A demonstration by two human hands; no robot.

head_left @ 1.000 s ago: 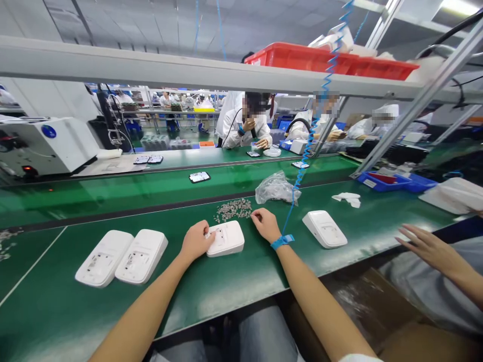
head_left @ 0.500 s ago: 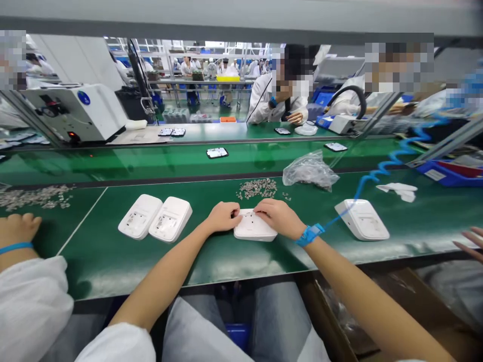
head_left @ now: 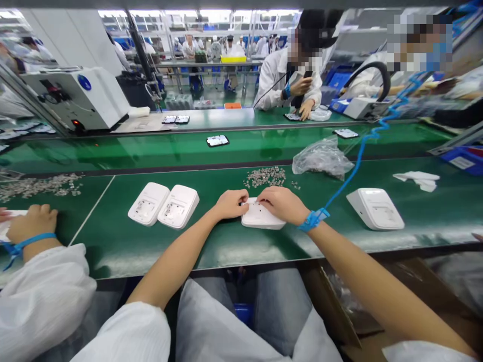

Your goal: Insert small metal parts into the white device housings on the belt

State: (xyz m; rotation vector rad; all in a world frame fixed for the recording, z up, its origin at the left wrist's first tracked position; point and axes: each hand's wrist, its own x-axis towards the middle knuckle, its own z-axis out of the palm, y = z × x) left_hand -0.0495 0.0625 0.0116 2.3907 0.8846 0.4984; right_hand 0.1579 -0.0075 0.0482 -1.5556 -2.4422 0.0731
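A white plastic housing [head_left: 260, 219] lies on the green bench in front of me, with small dark openings in its upper face. My left hand [head_left: 231, 204] has its fingers curled at the housing's left end, gripping it. At the far right part of the same housing, my right hand [head_left: 284, 204] is closed, thumb and fingertips pinched together low over the face. Whatever those fingertips hold is too small or hidden to make out. Just behind the housing lies a loose pile of small metal pieces [head_left: 265, 176]. A blue strap with a coiled cord is round my right wrist.
Two similar white housings [head_left: 148, 203] [head_left: 178, 206] lie side by side to the left; another housing [head_left: 377, 209] is at right. A clear plastic bag [head_left: 322, 157] sits beyond the pile. At far left is a co-worker's hand [head_left: 33, 223]. A conveyor carries a dark-edged board [head_left: 218, 140].
My view has tilted slightly down. Both my hands stay on the housing with little change in grip. The left co-worker's hand has come further in, beside a white housing.
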